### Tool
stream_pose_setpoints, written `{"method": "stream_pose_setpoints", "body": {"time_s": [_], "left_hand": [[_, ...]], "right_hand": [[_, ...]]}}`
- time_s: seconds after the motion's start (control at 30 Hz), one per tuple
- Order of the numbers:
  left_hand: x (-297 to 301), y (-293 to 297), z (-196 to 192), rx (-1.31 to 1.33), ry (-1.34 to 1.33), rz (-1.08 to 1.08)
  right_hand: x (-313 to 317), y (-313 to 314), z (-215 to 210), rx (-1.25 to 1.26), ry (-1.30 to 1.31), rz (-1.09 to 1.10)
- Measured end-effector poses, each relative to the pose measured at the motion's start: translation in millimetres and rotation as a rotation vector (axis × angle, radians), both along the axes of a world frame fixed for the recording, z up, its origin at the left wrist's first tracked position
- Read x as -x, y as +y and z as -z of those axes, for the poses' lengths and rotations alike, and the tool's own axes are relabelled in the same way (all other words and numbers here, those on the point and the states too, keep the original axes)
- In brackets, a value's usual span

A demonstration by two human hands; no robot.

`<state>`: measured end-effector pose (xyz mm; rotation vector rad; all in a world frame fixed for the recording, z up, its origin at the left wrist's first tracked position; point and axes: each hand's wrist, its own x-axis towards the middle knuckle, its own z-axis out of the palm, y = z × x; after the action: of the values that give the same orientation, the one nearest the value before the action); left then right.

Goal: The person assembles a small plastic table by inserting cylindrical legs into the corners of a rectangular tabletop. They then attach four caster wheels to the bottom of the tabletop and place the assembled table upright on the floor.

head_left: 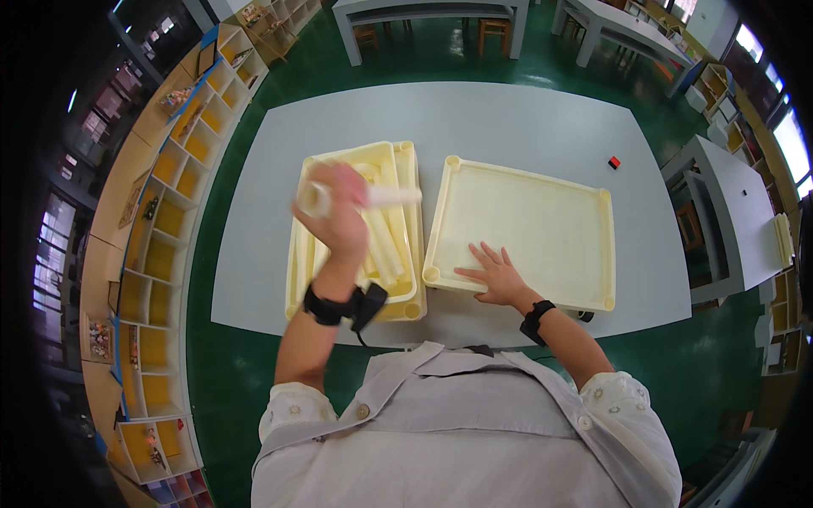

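My left hand (340, 222), smeared by motion, is closed around a white tube-like piece (394, 196) with a pink part. It is raised over a pale yellow tray (412, 254), which holds another tray and several long cream tube-shaped pieces (386, 245). What exactly the piece is, I cannot make out. To the right lies a shallow cream rectangular tray or lid (525, 220) with round knobs at its corners. My right hand (495, 278) rests flat near its front edge, fingers spread, holding nothing. Dark bands with small devices sit on both wrists.
The trays stand on a light grey table (356, 114). A small red and black block (614, 162) lies at its far right. Shelving with yellow-backed compartments (161, 258) runs along the left. Other grey tables (428, 10) stand ahead and at the right on a green floor.
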<state>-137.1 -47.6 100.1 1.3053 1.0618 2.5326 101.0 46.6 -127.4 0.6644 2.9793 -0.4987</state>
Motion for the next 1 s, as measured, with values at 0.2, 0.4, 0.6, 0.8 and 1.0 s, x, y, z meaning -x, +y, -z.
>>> {"method": "stream_pose_setpoints", "body": {"time_s": [0.2, 0.4, 0.6, 0.8, 1.0], "left_hand": [[62.9, 5.5, 36.9, 0.133, 0.486, -0.03], [48.5, -21.1, 120.4, 0.509, 0.952, 0.332], [46.9, -33.5, 139.3, 0.827, 1.168, 0.356], [43.2, -43.8, 151.9, 0.968, 1.106, 0.418], [-22.4, -31.5, 137.0, 1.248, 1.333, 0.159]], "right_hand": [[0.8, 0.2, -4.8, -0.017, 0.026, -0.003], [-2.2, 1.7, 6.1, -0.044, 0.091, -0.012], [-18.4, -5.7, 13.9, -0.178, 0.211, -0.023], [-83.8, 1.1, 16.4, -0.128, 0.264, 0.208], [-175.4, 11.5, 4.9, -0.163, 0.309, 0.49]]}}
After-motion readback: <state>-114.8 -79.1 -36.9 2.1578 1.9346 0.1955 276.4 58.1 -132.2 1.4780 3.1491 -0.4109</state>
